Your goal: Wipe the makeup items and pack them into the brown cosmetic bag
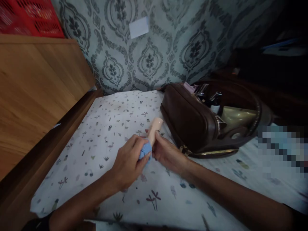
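My left hand [131,160] is closed on a bunched blue cloth [145,150], which presses against the lower end of a peach-coloured cylindrical bottle [154,130]. The fingers of my right hand [167,150] wrap round that bottle from the right, and its upper end tilts away from me. What lies under the blue cloth is hidden. Just right of my hands stands a brown toiletry bag [186,117], unzipped, with several bottles and a gold pouch [237,117] inside.
A white printed sheet [91,154] covers the surface below my hands. A wooden panel [40,77] rises on the left, with a red plastic crate [38,17] above it. Patterned wallpaper [149,61] closes off the back. At far right a patch is pixelated.
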Motion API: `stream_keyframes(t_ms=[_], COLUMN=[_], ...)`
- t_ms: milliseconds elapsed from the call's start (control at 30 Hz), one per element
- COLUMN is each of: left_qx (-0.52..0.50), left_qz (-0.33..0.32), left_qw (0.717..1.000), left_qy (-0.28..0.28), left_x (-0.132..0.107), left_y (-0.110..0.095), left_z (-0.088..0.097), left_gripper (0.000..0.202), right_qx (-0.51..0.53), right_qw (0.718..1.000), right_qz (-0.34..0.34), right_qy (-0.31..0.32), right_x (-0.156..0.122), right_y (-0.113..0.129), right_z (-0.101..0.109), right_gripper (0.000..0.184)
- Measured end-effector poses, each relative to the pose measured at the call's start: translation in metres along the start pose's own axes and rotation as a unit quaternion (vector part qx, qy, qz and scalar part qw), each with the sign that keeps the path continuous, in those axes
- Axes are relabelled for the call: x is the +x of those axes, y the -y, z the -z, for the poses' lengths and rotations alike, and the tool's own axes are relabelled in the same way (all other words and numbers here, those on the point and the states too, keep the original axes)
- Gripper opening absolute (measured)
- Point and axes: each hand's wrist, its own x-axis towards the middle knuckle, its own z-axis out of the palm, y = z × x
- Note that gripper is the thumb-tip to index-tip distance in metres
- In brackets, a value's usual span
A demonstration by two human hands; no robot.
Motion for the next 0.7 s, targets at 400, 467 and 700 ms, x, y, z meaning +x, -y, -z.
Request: stream_keyframes(t_ms=[400, 467, 700], left_qx=[-0.219, -0.315, -0.588], left_qz=[0.107, 0.129, 0.167], left_qw=[0.959, 0.930, 0.786], left_qy=[-0.145, -0.135, -0.091], left_x=[0.065, 0.067, 0.063], left_y=[0.030, 0.034, 0.034], left_z=[-0.017, -0.023, -0.033], left_gripper=[0.021, 0.024, 0.042], right_qx=[0.035, 0.032, 0.043], right_qw=[0.988, 0.983, 0.959], right_qz=[-0.131, -0.141, -0.173], right_qy=[0.069, 0.113, 0.220], right_x=[-0.008, -0.007, -0.002], right_y=[0.009, 0.013, 0.017], right_z=[-0.005, 0.000, 0.007], right_gripper=[0.069, 0.074, 0.086])
